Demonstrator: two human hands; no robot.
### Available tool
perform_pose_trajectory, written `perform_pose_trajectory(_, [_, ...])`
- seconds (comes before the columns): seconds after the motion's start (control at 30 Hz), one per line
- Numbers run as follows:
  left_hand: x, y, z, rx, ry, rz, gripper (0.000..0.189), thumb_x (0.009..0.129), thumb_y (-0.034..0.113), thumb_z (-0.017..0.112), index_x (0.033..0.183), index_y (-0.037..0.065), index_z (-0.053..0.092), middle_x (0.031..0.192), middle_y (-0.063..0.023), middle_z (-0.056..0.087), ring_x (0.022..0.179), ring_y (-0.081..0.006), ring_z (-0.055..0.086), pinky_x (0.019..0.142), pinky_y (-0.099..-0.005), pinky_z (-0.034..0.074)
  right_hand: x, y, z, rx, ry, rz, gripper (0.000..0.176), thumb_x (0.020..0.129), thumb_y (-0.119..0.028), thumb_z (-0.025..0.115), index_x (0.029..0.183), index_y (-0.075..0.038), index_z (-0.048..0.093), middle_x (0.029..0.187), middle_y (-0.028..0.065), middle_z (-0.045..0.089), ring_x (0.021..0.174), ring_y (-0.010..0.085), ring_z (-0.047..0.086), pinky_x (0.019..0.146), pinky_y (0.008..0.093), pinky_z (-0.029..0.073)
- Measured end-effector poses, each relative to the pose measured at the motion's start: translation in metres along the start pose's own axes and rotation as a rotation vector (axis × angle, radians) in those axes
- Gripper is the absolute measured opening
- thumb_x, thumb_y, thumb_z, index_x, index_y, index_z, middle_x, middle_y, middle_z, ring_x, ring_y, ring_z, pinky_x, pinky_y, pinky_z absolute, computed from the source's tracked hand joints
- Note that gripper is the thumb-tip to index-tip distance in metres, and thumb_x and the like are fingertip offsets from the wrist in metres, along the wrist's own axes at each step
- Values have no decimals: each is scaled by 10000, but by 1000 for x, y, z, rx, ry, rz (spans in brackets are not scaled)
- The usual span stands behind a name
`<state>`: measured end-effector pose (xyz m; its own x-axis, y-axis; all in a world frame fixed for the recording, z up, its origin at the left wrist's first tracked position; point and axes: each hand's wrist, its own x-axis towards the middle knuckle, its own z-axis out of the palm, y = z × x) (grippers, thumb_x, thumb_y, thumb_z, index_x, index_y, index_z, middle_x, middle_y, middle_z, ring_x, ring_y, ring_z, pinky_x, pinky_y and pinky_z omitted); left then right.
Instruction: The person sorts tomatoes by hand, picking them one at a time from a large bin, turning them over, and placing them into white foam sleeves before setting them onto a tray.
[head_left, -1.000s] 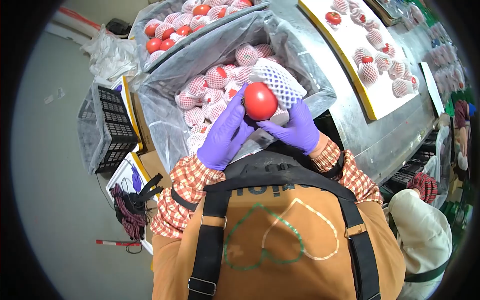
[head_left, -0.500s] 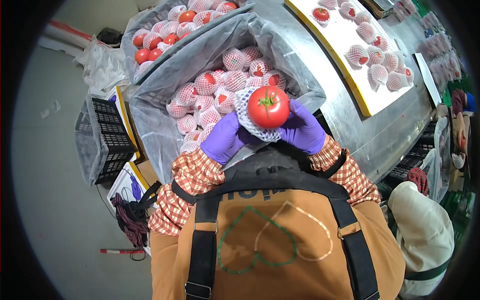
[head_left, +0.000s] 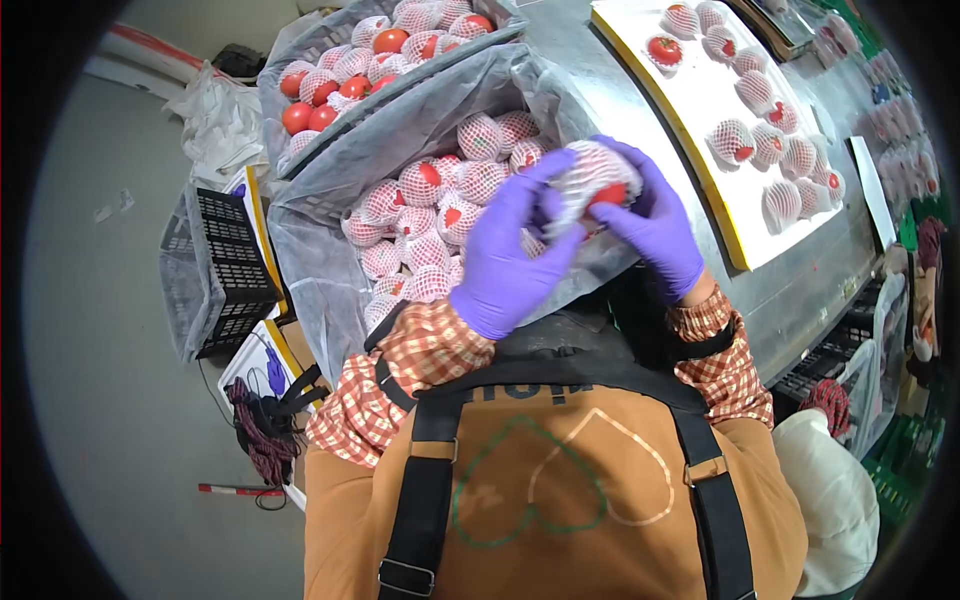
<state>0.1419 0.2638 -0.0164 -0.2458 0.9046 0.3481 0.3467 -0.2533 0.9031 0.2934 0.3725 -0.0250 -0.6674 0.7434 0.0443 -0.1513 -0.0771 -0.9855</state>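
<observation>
Both my hands wear purple gloves and hold one red tomato [head_left: 607, 194] in front of my chest, above the near side of a plastic-lined crate [head_left: 312, 225]. A white foam net [head_left: 592, 168] covers much of the tomato, and red skin shows at its lower right. My left hand [head_left: 512, 252] is curled round the left side, thumb beneath. From the right, my right hand [head_left: 655, 215] grips it, fingers over the top and thumb on the red part. Netted tomatoes [head_left: 425, 235] fill the lined crate below; some fruit is hidden behind my left hand.
Behind stands another lined crate of tomatoes [head_left: 388, 40], some bare. To the right, a white board with a yellow edge [head_left: 690, 130] carries several netted tomatoes on a metal table [head_left: 775, 325]. A black crate [head_left: 238, 262] stands left. Another person's pale sleeve [head_left: 820, 490] shows at lower right.
The tomato, earlier facing me stem-first with the net behind it, is now turned and mostly covered by the net. Both hands have moved up and right, fingers now around it.
</observation>
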Motion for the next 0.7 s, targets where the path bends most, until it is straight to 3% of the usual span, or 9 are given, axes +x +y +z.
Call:
perform_pose_trajectory(0.13, [15,-28,12,-132,-173,-76,638,799,37,675,1375,98,407,972,-50,558,810,-112,547,715,-235,496,29,23,-57,68,268,-42,455,841,-95,619,1265,-1,482,1163,95,577,1060,175,567,923,316,471])
perform_pose_trajectory(0.2, [33,-79,-3,-98,5,-467,537,832,89,654,1325,22,452,1085,-76,576,941,-122,546,842,-253,459,60,38,-110,558,275,27,376,884,-152,599,1219,-2,514,1147,90,590,1025,191,585,913,332,473])
perform_pose_trajectory(0.27, [40,-157,-29,234,99,-516,538,836,196,674,1299,9,473,1157,-115,579,993,-171,562,866,-295,466,74,54,-143,734,497,112,386,906,-146,582,1231,32,476,1180,141,562,1101,239,548,976,378,461])
perform_pose_trajectory(0.37, [57,-198,-49,255,162,-683,582,812,261,704,1270,-27,491,1137,-133,597,994,-196,574,870,-328,469,88,89,-186,986,590,-12,412,928,-102,525,1251,113,388,1298,215,423,1178,329,475,1065,435,409])
perform_pose_trajectory(0.43, [67,-228,-54,296,135,-810,854,742,455,714,1332,-73,394,1293,-291,494,1188,-322,520,996,-365,410,91,87,-182,991,731,-3,402,932,-90,506,1255,114,385,1300,218,420,1188,339,465,1069,438,403])
perform_pose_trajectory(0.5, [77,-241,-48,409,94,-878,903,716,497,715,1333,-77,390,1302,-300,480,1204,-340,505,1010,-384,396,90,79,-169,937,898,1,398,943,-79,461,1277,119,377,1264,224,450,1220,351,439,1079,426,389])
perform_pose_trajectory(0.57, [84,-249,-40,571,42,-983,1012,637,594,719,1322,-79,399,1307,-312,466,1218,-396,476,1037,-429,372,82,77,-160,892,766,-13,400,946,-88,455,1283,115,385,1272,224,451,1229,341,435,1079,417,384])
perform_pose_trajectory(0.63, [93,-224,-23,661,110,-1017,1000,633,582,724,1314,-78,407,1303,-308,472,1223,-411,464,1040,-437,370,68,60,-136,740,520,-32,404,942,-122,456,1287,86,426,1326,201,439,1236,283,449,1044,365,401])
perform_pose_trajectory(0.7, [98,-204,-17,735,180,-1069,953,638,548,724,1294,-75,424,1287,-304,485,1237,-444,433,1039,-451,370,54,35,-107,617,481,10,401,934,-129,460,1284,65,440,1335,177,448,1216,256,469,1018,341,412])
